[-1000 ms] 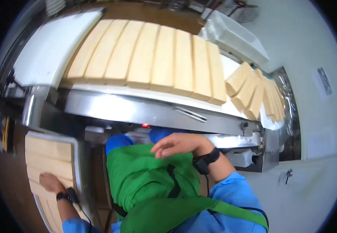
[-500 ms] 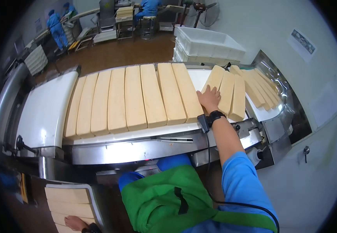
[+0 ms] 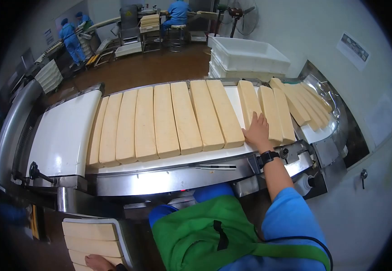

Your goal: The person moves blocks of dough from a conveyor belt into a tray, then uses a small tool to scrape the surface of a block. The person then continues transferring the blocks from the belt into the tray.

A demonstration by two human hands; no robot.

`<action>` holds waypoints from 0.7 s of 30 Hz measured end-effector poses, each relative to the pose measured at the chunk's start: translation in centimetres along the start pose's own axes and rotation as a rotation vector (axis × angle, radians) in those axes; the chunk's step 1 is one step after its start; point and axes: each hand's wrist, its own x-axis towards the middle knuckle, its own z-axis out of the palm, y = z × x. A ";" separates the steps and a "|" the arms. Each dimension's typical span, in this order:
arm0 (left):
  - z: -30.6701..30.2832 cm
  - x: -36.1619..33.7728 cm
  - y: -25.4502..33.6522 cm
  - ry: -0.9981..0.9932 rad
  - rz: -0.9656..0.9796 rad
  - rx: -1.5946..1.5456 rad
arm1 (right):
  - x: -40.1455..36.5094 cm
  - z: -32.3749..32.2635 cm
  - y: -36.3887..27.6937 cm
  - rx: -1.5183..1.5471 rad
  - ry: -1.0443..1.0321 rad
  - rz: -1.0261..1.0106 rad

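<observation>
My right hand (image 3: 258, 131) is around the near end of a long pale yellow block (image 3: 249, 104) on the white conveyor belt (image 3: 58, 135). Its thumb lies along the block's left side and its fingers reach over the top and right. A row of similar blocks (image 3: 164, 122) lies side by side to the left, with two more just right of my hand. At the bottom left, my left hand (image 3: 97, 263) rests with curled fingers on a pale block (image 3: 92, 247) among several in a white-rimmed tray (image 3: 120, 235). Its fingertips are partly hidden.
More blocks fan out on the metal chute (image 3: 329, 122) at right. White crates (image 3: 250, 56) are stacked behind the belt. A steel frame (image 3: 159, 180) edges the belt's near side. People in blue (image 3: 71, 43) work in the background, near a fan (image 3: 245, 18).
My right hand has moved toward the near end of its block. That block now lies straighter, with a wider gap on its right. The whole view has shifted slightly.
</observation>
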 end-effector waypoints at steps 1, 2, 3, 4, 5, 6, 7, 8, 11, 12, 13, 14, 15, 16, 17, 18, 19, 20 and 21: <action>-0.8 -0.4 0.7 -0.010 0.010 0.040 | 0.2 -1.0 -1.0 0.007 -0.051 0.064; -1.3 -0.5 1.1 -0.018 0.023 0.080 | 0.4 -1.5 -1.5 0.016 -0.103 0.132; -1.0 -0.4 0.9 -0.017 0.017 0.077 | 1.1 -1.6 -1.7 0.018 -0.099 0.127; -0.4 -0.2 0.6 0.014 0.033 0.060 | 1.9 -1.5 -1.8 0.073 -0.178 0.212; 0.1 -0.2 0.2 0.045 0.051 0.044 | 2.5 -1.4 -1.7 0.128 -0.259 0.297; 0.5 0.0 -0.4 0.048 0.050 0.043 | 2.6 -1.3 -1.0 0.130 -0.258 0.296; 1.0 0.4 -0.8 0.014 0.048 0.046 | 2.9 -1.3 0.4 0.572 -0.303 0.281; 1.2 0.8 -0.8 -0.018 0.046 0.048 | 3.3 -1.3 2.0 1.015 -0.339 0.254; 0.4 0.1 0.0 -0.009 0.018 0.061 | 6.6 3.9 8.0 0.992 -0.163 0.397; 0.4 -0.2 0.1 -0.012 0.017 0.063 | 6.5 3.6 7.7 0.547 -0.107 0.249; 0.1 -0.3 0.0 0.005 0.035 0.041 | 5.3 1.6 5.4 0.546 -0.114 0.253; -0.1 -0.3 0.1 0.023 0.054 0.016 | 4.4 -0.2 2.8 0.553 -0.103 0.246; 0.2 -0.2 -0.1 0.029 0.059 0.018 | 4.1 -0.8 1.3 0.563 -0.090 0.238; 0.5 -0.1 -0.3 0.035 0.058 0.011 | 4.6 0.1 0.9 0.571 -0.092 0.244; 0.7 0.0 -0.5 0.041 0.055 0.004 | 5.5 1.1 0.4 0.474 -0.099 0.239; 0.8 0.3 -0.7 0.049 0.057 0.003 | 6.3 2.0 0.1 0.377 -0.106 0.232; 0.6 0.4 -0.7 0.012 0.068 0.025 | 6.8 1.7 -0.3 0.384 -0.106 0.235; 0.3 0.2 -0.6 -0.026 0.078 0.047 | 7.1 0.8 -0.7 0.361 -0.190 0.231; 0.1 0.0 -0.4 -0.025 0.079 0.047 | 7.3 0.4 -0.9 0.333 -0.274 0.226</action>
